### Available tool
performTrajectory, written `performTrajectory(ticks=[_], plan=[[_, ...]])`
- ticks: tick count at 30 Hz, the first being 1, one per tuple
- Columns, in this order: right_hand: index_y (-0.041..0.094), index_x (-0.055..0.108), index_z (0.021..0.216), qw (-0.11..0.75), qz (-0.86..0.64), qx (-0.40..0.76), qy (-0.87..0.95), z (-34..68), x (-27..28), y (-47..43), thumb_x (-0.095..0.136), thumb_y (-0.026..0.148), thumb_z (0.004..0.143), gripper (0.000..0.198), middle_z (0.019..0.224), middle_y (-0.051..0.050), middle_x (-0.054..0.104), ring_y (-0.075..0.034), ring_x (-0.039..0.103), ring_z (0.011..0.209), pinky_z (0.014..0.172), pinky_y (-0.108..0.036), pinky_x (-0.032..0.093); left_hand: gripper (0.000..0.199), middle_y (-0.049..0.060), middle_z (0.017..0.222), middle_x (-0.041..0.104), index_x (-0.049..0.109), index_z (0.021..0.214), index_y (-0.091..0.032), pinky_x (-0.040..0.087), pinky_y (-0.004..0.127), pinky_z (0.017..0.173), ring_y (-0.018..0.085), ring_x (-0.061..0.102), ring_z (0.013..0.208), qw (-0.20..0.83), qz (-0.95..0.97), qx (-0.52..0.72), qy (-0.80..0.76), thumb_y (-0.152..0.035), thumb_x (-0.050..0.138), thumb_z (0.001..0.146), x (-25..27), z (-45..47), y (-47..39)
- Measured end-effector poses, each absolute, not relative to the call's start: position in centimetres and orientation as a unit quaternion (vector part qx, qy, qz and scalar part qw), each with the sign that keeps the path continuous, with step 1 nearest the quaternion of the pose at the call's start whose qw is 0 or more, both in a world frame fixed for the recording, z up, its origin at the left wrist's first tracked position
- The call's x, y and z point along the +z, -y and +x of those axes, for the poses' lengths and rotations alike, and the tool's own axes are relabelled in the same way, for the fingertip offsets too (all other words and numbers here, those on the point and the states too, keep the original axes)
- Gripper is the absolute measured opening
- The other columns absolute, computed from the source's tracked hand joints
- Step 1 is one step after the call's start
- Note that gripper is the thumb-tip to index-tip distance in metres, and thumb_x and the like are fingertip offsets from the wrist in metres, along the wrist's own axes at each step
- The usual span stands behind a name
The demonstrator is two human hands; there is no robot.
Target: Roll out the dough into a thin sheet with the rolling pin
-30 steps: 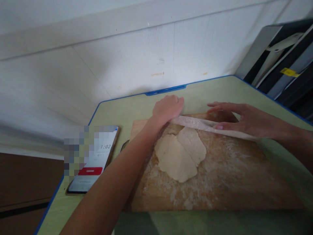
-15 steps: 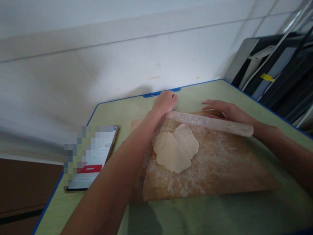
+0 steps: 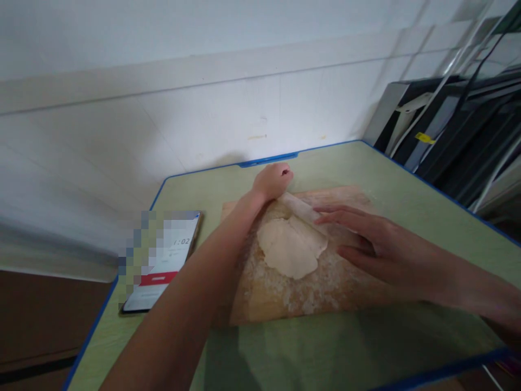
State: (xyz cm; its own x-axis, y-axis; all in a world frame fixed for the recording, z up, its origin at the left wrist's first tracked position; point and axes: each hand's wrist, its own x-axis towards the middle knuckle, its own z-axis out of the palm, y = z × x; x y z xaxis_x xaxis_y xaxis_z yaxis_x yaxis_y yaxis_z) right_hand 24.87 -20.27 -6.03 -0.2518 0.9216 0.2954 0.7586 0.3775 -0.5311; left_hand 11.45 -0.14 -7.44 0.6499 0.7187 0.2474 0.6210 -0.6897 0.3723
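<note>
A pale rolling pin (image 3: 300,207) lies slanted across the upper right edge of a flat, uneven sheet of dough (image 3: 290,250). My left hand (image 3: 272,181) is closed in a fist around the pin's far end. Over the pin's near part stretches my right hand (image 3: 378,239), fingers extended and thumb apart, seemingly touching it; the hand is slightly blurred and hides that end. Beneath the dough is a wooden board (image 3: 260,310) dusted with flour.
A phone (image 3: 169,255) lies left of my left forearm, its screen partly pixelated. The board rests on a light green table (image 3: 407,179) with blue edging, against a white wall. Dark flat panels (image 3: 459,130) lean beyond the table's right side.
My right hand has come from beyond the pin down and toward me, onto its near part. The pin has swung from lying behind the dough to slanting over its edge.
</note>
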Motion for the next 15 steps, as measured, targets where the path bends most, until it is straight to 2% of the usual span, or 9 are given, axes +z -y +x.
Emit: performTrajectory(ticks=[4,7,11,13,15], plan=[[0.023,0.043,0.131,0.291,-0.547,0.09,0.78,22.0,-6.0,22.0,0.044,0.005,0.075,0.059,0.139,-0.005,0.049,-0.017,0.043,0.129,0.109,-0.041,0.033,0.031,0.006,0.074,0.063,0.06,0.072,-0.013,0.04,0.026,0.063,0.015,0.054,0.069,0.141,0.897,0.193,-0.373,-0.019,0.033,0.086,-7.4,10.3,1.1],[0.017,0.05,0.12,0.314,-0.572,0.082,0.753,19.8,-5.9,23.1,0.036,-0.001,0.074,0.051,0.131,-0.011,0.056,-0.02,0.044,0.128,0.105,-0.043,0.039,0.029,0.006,0.08,0.066,0.062,0.072,-0.014,0.043,0.026,0.074,0.016,0.057,0.077,0.149,0.902,0.176,-0.365,-0.017,0.036,0.084,-6.6,10.2,2.1],[0.012,0.057,0.108,0.274,-0.553,0.05,0.785,17.4,-6.5,24.1,0.03,-0.006,0.073,0.047,0.115,-0.016,0.064,-0.025,0.053,0.12,0.102,-0.051,0.041,0.027,0.006,0.094,0.068,0.066,0.076,-0.016,0.043,0.028,0.087,0.018,0.059,0.092,0.164,0.9,0.151,-0.374,-0.011,0.04,0.079,-5.0,11.1,3.2],[0.01,0.06,0.105,0.249,-0.547,-0.005,0.799,16.6,-6.9,24.3,0.029,-0.007,0.073,0.047,0.115,-0.018,0.064,-0.027,0.051,0.122,0.102,-0.053,0.04,0.028,0.008,0.104,0.067,0.068,0.082,-0.015,0.042,0.03,0.09,0.02,0.059,0.1,0.17,0.891,0.145,-0.395,-0.007,0.041,0.076,-4.6,11.9,3.4],[0.011,0.062,0.101,0.247,-0.56,-0.045,0.789,16.1,-7.1,24.3,0.029,-0.007,0.073,0.046,0.119,-0.018,0.063,-0.03,0.042,0.128,0.101,-0.052,0.042,0.031,0.01,0.112,0.064,0.068,0.088,-0.015,0.041,0.033,0.092,0.023,0.057,0.107,0.174,0.88,0.141,-0.419,-0.004,0.043,0.075,-4.7,12.8,3.5]])
